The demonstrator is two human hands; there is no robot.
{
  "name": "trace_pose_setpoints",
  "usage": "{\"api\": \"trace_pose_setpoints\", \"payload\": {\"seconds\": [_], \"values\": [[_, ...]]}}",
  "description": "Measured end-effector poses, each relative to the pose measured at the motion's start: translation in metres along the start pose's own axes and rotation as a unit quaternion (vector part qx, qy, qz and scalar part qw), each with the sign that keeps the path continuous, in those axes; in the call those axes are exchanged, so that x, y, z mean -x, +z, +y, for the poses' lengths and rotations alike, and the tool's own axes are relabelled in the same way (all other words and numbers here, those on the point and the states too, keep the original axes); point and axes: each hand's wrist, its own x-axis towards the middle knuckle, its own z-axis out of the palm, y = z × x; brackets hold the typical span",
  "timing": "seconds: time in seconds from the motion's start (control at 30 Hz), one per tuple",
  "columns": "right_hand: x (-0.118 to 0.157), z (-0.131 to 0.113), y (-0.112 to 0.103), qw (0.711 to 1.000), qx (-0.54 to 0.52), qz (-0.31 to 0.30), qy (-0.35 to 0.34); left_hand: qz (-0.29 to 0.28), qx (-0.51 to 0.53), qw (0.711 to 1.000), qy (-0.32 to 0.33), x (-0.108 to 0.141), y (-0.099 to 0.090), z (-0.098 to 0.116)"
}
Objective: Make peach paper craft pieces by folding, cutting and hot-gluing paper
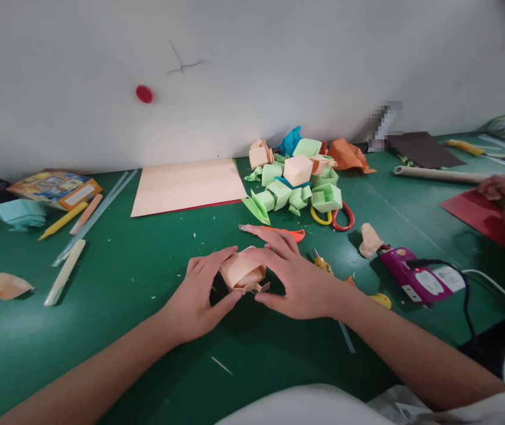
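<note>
— Why do the left hand (196,300) and the right hand (295,283) both surround the folded paper piece (240,269)?
— It is between them, over the green table (146,251). Each hand, curved and half open, holds it with fingers and thumb, probably so that its flaps do not open.

The head view looks forward and down from the near side, close above the left hand (197,298) and right hand (301,283), across the worktop (133,251) to the far wall (243,71).

A red disc (144,94) sits on the pale wall (279,65), a printed box (55,186) lower left.
</note>
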Motion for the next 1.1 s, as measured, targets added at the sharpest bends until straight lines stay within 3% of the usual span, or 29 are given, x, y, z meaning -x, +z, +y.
{"api": "trace_pose_setpoints", "payload": {"seconds": [0.43,1.1], "values": [[0.0044,0.0003,-0.0038,0.996,-0.088,0.018,-0.014,0.010,-0.008,0.999,0.042,0.0011,-0.0027,0.0027],[0.0026,0.0029,-0.0028,0.992,-0.114,0.049,-0.038,0.029,-0.017,0.997,0.072,0.0013,-0.0060,0.0016]]}}
